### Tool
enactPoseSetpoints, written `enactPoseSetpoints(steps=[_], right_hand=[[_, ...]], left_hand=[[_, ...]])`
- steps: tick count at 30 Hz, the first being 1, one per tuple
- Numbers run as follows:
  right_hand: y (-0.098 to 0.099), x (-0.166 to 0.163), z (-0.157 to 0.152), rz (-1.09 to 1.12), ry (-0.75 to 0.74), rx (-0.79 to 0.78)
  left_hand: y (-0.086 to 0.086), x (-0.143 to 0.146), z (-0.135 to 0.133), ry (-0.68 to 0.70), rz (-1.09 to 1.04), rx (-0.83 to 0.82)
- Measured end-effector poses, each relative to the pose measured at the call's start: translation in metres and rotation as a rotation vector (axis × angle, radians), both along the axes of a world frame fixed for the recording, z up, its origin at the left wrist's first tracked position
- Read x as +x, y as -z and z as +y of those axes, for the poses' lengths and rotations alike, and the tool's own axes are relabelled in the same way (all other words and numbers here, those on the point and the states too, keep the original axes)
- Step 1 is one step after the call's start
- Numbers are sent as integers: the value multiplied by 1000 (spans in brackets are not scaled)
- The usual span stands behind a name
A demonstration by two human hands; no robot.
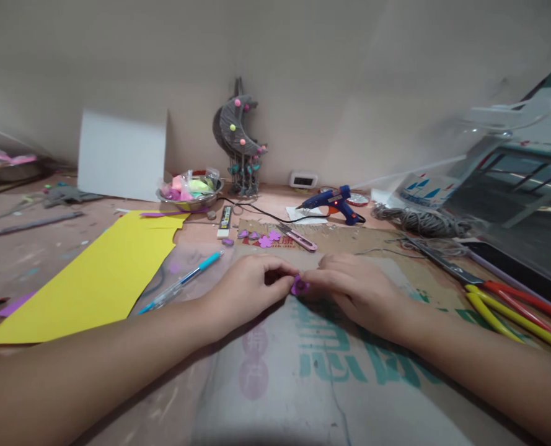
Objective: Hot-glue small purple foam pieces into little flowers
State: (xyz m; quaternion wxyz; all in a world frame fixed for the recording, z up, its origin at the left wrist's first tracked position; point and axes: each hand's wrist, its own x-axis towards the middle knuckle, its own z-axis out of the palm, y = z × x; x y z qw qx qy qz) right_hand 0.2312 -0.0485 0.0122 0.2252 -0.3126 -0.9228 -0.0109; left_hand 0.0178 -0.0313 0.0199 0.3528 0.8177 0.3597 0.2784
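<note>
Both of my hands meet at the middle of the table over a grey plastic sheet [312, 378]. My left hand [247, 288] and my right hand [354, 288] pinch a small purple flower-shaped piece [299, 286] between their fingertips. Several similar purple flower pieces [261, 238] lie on brown cardboard [377, 241] just beyond the hands. A small pair of pink scissors [298, 238] rests next to them.
A yellow paper sheet [103, 272] and a blue pen [182, 282] lie to the left. A blue glue gun [333, 202], a metal bowl of coloured bits [190, 192], a grey moon ornament [238, 133], grey cord [419, 220] and large scissors with yellow and red handles [502, 303] stand around.
</note>
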Motion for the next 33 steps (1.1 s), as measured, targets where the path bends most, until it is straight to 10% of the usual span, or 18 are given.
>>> enactPoseSetpoints(steps=[33], right_hand=[[1,-9,-8,221,245,-151]], left_hand=[[-1,0,-4,-8,-56,-25]])
